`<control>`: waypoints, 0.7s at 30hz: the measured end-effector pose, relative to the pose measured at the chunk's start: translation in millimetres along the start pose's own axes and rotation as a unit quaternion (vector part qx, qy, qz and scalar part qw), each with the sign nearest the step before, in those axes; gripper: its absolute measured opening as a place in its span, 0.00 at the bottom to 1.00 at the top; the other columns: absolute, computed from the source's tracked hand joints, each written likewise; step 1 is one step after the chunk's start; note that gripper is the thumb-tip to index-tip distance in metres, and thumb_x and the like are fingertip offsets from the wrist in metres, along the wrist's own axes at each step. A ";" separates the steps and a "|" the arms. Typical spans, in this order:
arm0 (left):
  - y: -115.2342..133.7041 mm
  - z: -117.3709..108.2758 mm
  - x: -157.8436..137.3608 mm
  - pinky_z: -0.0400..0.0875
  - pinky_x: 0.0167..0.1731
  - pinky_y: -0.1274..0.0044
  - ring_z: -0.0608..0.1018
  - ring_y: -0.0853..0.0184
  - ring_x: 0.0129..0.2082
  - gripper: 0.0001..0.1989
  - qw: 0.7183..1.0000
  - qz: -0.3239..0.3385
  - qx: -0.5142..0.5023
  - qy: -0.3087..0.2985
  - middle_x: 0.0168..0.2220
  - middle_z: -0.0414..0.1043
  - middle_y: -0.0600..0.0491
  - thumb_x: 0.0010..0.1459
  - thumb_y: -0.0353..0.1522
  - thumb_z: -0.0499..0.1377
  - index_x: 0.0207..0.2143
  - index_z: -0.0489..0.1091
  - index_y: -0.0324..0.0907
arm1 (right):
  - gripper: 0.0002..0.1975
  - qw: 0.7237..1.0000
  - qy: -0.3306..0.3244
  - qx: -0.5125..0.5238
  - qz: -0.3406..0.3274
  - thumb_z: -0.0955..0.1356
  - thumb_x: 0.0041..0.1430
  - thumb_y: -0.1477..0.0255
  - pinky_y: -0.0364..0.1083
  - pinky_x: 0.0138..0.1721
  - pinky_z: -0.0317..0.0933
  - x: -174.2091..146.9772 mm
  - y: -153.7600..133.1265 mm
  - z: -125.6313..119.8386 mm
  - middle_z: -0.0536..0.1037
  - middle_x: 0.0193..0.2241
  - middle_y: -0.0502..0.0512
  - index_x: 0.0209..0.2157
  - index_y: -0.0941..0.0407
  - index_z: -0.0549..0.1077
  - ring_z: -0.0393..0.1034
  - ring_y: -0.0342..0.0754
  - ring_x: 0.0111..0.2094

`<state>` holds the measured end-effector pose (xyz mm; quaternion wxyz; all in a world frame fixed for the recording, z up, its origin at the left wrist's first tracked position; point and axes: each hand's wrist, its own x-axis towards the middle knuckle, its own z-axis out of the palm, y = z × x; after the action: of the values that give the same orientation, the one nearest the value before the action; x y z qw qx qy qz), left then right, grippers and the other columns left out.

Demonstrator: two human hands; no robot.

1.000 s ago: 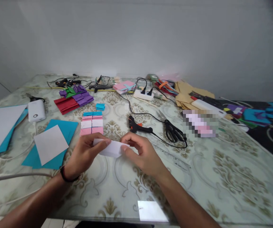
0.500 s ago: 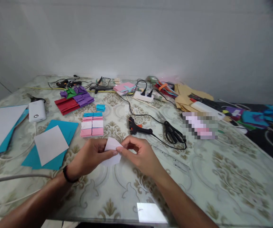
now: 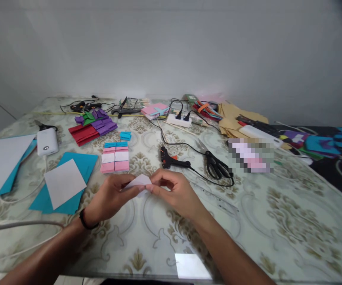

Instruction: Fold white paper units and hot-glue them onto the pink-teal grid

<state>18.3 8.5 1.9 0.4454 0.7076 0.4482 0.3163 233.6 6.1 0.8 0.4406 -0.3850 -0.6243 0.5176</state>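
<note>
Between my two hands is a small piece of white paper (image 3: 141,181), partly folded, its peak pointing away from me. My left hand (image 3: 115,194) pinches its left side between thumb and fingers. On the right side, my right hand (image 3: 171,190) grips the same paper, its thumb tip almost meeting the left thumb at the near edge. Fingers hide much of the paper's lower part. Just beyond my left hand lie folded pink, white and blue paper pieces (image 3: 115,157). A black glue gun (image 3: 172,159) rests beyond my right hand.
White and blue sheets (image 3: 65,184) lie at left beside a white power bank (image 3: 47,141). Black scissors (image 3: 215,164), a clear ruler (image 3: 215,200) and a white power strip (image 3: 179,120) are to the right and back. Red and purple folded papers (image 3: 92,130) sit at back left.
The white paper has been tilted or folded flatter, so less of it shows below my thumbs. Both hands stay in nearly the same place, still pinching it.
</note>
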 end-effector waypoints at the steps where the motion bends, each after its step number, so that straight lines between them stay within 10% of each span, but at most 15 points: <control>1: 0.3 -0.4 -0.3 0.60 0.23 0.79 0.68 0.70 0.24 0.18 1.000 0.001 0.008 -0.002 0.23 0.70 0.56 0.66 0.42 0.63 0.28 0.78 0.39 | 0.12 1.000 -0.001 0.000 0.003 0.75 0.60 0.63 0.44 0.33 0.65 0.0 -0.3 0.2 0.78 0.27 0.50 0.28 0.55 0.77 0.71 0.45 0.29; 12: 4.4 -5.9 1.2 0.53 0.25 0.78 0.58 0.71 0.25 0.19 0.993 0.025 0.079 -0.081 0.23 0.54 0.60 0.67 0.40 0.59 0.25 0.64 0.41 | 0.14 1.000 0.012 -0.010 -0.020 0.72 0.65 0.64 0.44 0.31 0.58 0.5 -1.2 2.5 0.71 0.25 0.48 0.27 0.55 0.74 0.64 0.44 0.28; 17: 4.6 -4.9 2.1 0.58 0.26 0.78 0.66 0.70 0.26 0.16 0.996 -0.003 0.072 -0.052 0.25 0.64 0.59 0.67 0.41 0.59 0.30 0.70 0.40 | 0.15 1.000 0.002 -0.010 0.023 0.72 0.65 0.59 0.43 0.31 0.60 2.5 7.2 3.3 0.73 0.24 0.48 0.30 0.55 0.74 0.67 0.45 0.27; 21: 3.5 3.0 -1.0 0.74 0.40 0.75 0.80 0.63 0.40 0.20 0.995 0.044 0.093 0.020 0.44 0.79 0.53 0.58 0.36 0.68 0.52 0.72 0.42 | 0.13 0.999 0.019 -0.011 0.049 0.73 0.62 0.60 0.44 0.33 0.65 1.6 11.8 6.2 0.77 0.25 0.49 0.33 0.55 0.75 0.72 0.47 0.28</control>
<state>21.7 5.9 3.8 0.3549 0.7583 0.4530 0.3063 227.5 7.7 -11.0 0.4224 -0.4290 -0.6020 0.5245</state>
